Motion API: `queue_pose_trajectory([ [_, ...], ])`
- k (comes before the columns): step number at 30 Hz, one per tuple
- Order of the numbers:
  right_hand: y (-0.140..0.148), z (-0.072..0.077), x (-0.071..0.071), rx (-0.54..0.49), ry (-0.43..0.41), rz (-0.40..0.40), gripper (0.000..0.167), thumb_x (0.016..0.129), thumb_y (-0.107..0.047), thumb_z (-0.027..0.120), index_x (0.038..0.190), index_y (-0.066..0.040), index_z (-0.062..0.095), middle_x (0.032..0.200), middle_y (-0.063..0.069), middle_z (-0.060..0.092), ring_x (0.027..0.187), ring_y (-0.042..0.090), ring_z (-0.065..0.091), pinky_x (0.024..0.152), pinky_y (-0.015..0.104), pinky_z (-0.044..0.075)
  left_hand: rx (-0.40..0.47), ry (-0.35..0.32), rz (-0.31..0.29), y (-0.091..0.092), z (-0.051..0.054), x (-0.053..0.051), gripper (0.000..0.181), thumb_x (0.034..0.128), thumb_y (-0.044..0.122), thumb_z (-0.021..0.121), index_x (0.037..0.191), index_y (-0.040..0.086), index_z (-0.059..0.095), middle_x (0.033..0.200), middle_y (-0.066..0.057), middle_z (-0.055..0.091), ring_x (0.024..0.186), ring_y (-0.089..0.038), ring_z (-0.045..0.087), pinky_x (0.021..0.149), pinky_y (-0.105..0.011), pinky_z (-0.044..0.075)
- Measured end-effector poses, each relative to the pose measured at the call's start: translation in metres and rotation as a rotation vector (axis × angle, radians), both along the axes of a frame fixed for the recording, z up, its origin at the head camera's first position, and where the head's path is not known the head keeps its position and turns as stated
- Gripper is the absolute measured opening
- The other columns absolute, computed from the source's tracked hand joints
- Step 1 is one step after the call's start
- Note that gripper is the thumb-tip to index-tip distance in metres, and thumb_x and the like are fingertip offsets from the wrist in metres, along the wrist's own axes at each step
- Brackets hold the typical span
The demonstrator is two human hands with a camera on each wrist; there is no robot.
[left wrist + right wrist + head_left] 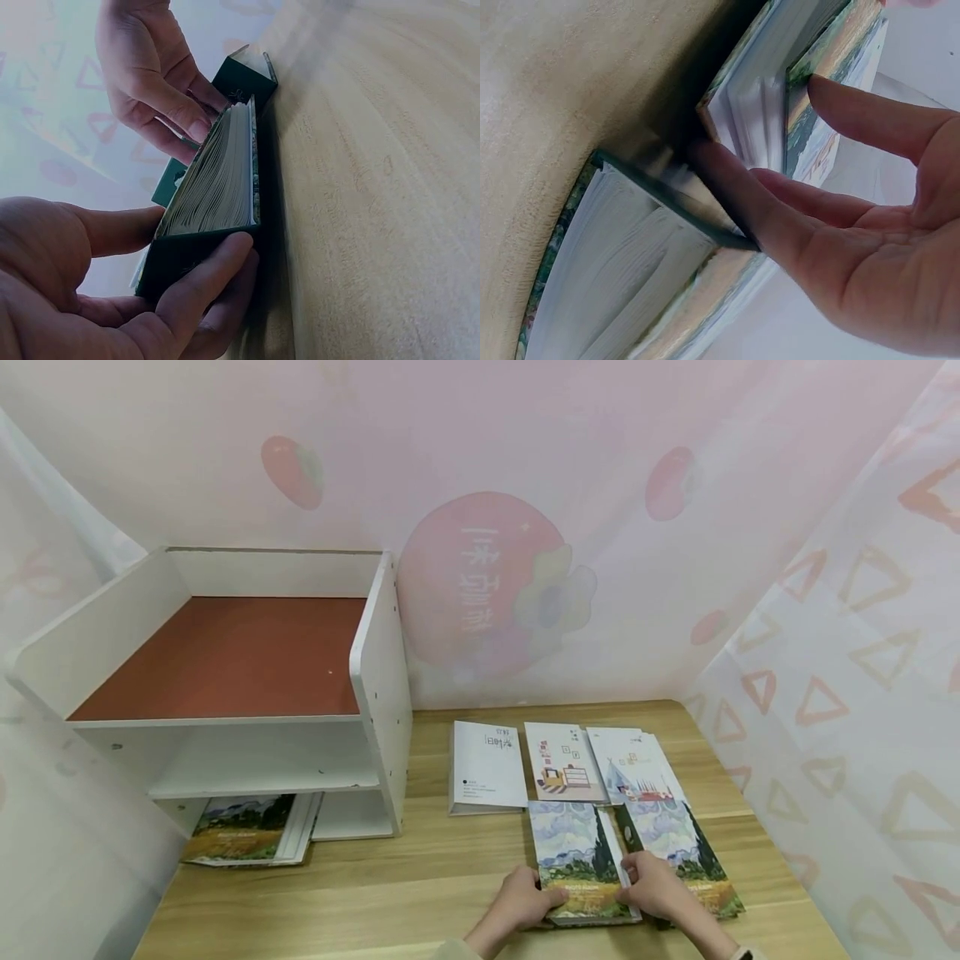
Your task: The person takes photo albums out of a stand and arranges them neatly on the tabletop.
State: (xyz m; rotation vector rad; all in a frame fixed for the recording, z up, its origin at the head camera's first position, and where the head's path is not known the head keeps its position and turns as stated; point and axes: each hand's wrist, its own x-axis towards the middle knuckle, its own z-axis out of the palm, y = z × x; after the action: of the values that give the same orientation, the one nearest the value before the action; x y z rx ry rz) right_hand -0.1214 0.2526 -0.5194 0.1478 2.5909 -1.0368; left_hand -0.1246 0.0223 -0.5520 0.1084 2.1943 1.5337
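Note:
A thick photo album point(566, 847) with a painted landscape cover lies at the front of the table. My left hand point(525, 897) grips its left side; in the left wrist view the thumb lies on the cover and fingers curl round the dark green spine point(191, 253). From the opposite side my right hand point(654, 883) pinches the album, thumb on the cover and fingers at the page edge point(754, 112). Just right of it lies a second landscape-covered album point(678, 852), close to the right hand's fingers.
Behind the albums lie three pale-covered books: a white one point(489, 768), one with a furniture drawing point(566, 760) and one with a tent drawing point(626, 764). At left stands a white shelf unit point(382, 693) with another landscape album point(236, 831) in its bottom compartment.

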Motion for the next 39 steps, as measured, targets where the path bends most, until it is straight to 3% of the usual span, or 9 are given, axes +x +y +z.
queue_pose_trajectory([
  [3,-0.001,0.001,-0.001,0.000,-0.052,-0.002,0.049,0.077,-0.003,0.078,0.116,0.019,0.058,0.090,0.010,0.064,0.087,0.027,0.063,0.073,0.046,0.056,-0.005,-0.021,-0.002,0.000,0.001,-0.001,0.046,0.0863,0.023,0.078,0.060,0.016,0.041,0.055,0.001,0.042,0.045,-0.012,0.044,0.044,-0.025,0.040],
  [8,0.000,0.002,0.000,-0.002,-0.095,0.011,0.058,0.079,-0.010,0.081,0.122,0.020,0.054,0.096,0.014,0.064,0.095,0.034,0.062,0.076,0.050,0.055,-0.006,-0.045,-0.003,0.000,0.003,-0.001,0.044,0.0866,0.023,0.079,0.061,0.016,0.043,0.056,0.000,0.045,0.045,-0.012,0.051,0.045,-0.028,0.047],
  [12,0.004,-0.001,-0.001,-0.035,-0.114,0.043,0.069,0.080,-0.023,0.083,0.123,0.021,0.052,0.103,0.024,0.063,0.102,0.044,0.059,0.079,0.055,0.054,0.000,-0.023,-0.001,-0.001,0.004,0.001,0.045,0.0867,0.018,0.077,0.058,0.018,0.041,0.052,0.002,0.041,0.043,-0.010,0.048,0.045,-0.030,0.051],
  [18,0.023,-0.015,-0.007,-0.151,-0.181,0.088,0.092,0.080,-0.045,0.081,0.134,0.020,0.045,0.124,0.036,0.054,0.116,0.050,0.051,0.086,0.053,0.053,0.035,-0.002,0.002,-0.002,0.008,0.001,0.036,0.0857,0.014,0.069,0.062,0.016,0.042,0.054,0.001,0.042,0.046,-0.012,0.044,0.046,-0.026,0.040],
  [22,0.024,-0.007,-0.006,-0.199,-0.172,0.083,0.086,0.085,-0.036,0.078,0.135,0.023,0.039,0.125,0.038,0.052,0.117,0.052,0.050,0.086,0.054,0.053,0.043,-0.034,0.008,-0.003,0.011,-0.001,0.029,0.0888,0.016,0.068,0.067,0.012,0.049,0.061,-0.004,0.051,0.050,-0.014,0.049,0.048,-0.029,0.046],
  [28,0.010,0.017,0.001,-0.228,-0.130,-0.027,0.064,0.087,-0.012,0.075,0.130,0.025,0.043,0.118,0.031,0.059,0.112,0.047,0.055,0.086,0.051,0.054,0.099,-0.041,0.026,-0.004,0.014,-0.002,0.022,0.0906,0.013,0.067,0.073,0.006,0.056,0.072,-0.009,0.056,0.055,-0.016,0.059,0.055,-0.037,0.059],
  [34,0.011,0.016,0.000,-0.261,-0.122,-0.021,0.065,0.087,-0.011,0.075,0.129,0.026,0.042,0.116,0.030,0.060,0.110,0.047,0.056,0.085,0.050,0.055,0.113,-0.015,0.033,-0.007,0.015,-0.003,0.018,0.0917,0.012,0.066,0.088,-0.004,0.060,0.083,-0.011,0.057,0.064,-0.021,0.064,0.061,-0.040,0.060],
  [39,0.017,0.014,0.000,-0.306,-0.122,-0.004,0.063,0.087,-0.009,0.075,0.129,0.026,0.042,0.115,0.029,0.061,0.108,0.045,0.057,0.085,0.050,0.055,0.125,-0.046,0.027,-0.008,0.016,-0.005,0.033,0.0934,0.012,0.065,0.109,-0.016,0.058,0.098,-0.017,0.060,0.077,-0.029,0.067,0.068,-0.043,0.060],
])
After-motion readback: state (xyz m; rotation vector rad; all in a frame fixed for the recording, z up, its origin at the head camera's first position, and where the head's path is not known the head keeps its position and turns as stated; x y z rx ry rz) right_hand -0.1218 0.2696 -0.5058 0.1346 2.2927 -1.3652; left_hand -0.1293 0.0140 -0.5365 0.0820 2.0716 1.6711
